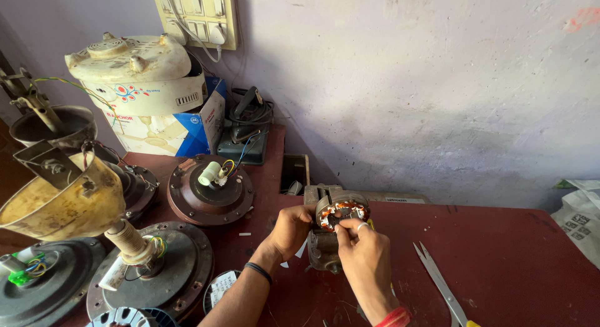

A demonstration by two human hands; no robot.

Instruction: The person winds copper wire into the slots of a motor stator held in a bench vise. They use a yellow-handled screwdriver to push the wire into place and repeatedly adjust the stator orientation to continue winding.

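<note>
Small motor with copper windings on red table, just left of scissors; left hand clamped round its side, right hand fingertips pinched at windings — best kept braced, working gently to spare wire.

Four round ceiling-fan motors: brown at ten o'clock, dark at nine, two black at eight. One small motor, one scissors, one box, one switchboard.
</note>
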